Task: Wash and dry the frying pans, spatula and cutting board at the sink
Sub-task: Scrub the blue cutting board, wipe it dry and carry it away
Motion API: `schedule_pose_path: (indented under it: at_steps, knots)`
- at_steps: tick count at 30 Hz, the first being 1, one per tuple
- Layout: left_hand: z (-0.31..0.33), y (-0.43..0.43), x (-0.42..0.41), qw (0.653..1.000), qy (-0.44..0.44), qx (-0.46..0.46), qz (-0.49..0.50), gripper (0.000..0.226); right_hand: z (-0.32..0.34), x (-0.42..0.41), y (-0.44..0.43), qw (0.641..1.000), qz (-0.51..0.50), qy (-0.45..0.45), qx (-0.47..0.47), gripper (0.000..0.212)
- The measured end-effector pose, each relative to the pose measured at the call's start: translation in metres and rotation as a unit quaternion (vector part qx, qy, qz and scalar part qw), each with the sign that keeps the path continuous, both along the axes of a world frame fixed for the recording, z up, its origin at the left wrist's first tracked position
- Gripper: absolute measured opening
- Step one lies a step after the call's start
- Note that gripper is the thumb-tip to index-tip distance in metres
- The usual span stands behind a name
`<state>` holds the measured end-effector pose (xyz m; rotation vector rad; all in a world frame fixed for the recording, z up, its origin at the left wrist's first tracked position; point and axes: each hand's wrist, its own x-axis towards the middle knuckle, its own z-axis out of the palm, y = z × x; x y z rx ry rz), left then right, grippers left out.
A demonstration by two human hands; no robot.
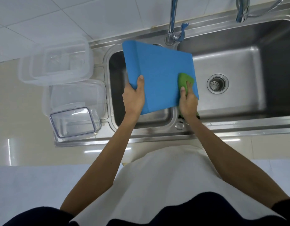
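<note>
Head view: left hand [133,97] grips the blue cutting board [157,67], right hand [188,102] fingers clutching a green cloth [184,79] against it.

We are looking down at the washing-up corner of a kitchen. A stainless steel sink with two bowls [239,126] is set into a glossy beige counter [18,111], and the larger bowl has a round perforated drain strainer [217,84]. A tall chrome tap [172,17] rises from the back rim between the bowls, and a second chrome fitting with a ribbed hose [242,12] stands further right. Behind them we see a wall of large white tiles [59,18]. Clear plastic food containers [59,66] sit stacked on the sink's left drainer. Over the smaller bowl a blue rectangular plastic cutting board [159,70] is held with a green scouring cloth [185,79] against it. Whether this is a home kitchen we cannot tell.
</note>
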<state>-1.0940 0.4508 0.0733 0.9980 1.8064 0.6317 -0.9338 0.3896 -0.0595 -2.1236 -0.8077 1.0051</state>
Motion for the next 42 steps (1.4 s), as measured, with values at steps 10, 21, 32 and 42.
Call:
schedule_pose_path:
  at_steps: [10, 21, 32, 42]
  knots:
    - [0.0, 0.01, -0.025, 0.989, -0.132, -0.025, 0.059, 0.038, 0.079, -0.097, -0.003, 0.957, 0.193, -0.084, 0.2, 0.054]
    - [0.006, 0.033, -0.096, 0.98, -0.122, -0.146, 0.067, 0.047, 0.009, 0.065, -0.02, 0.962, 0.235, -0.135, 0.035, 0.056]
    - [-0.01, 0.014, -0.09, 0.974, -0.14, -0.15, 0.098, 0.045, 0.071, -0.121, 0.026, 0.903, 0.335, -0.158, 0.218, 0.049]
    - [-0.011, 0.0, -0.109, 0.974, -0.142, -0.153, 0.09, 0.044, 0.001, 0.038, 0.088, 0.968, 0.172, -0.179, -0.03, 0.055]
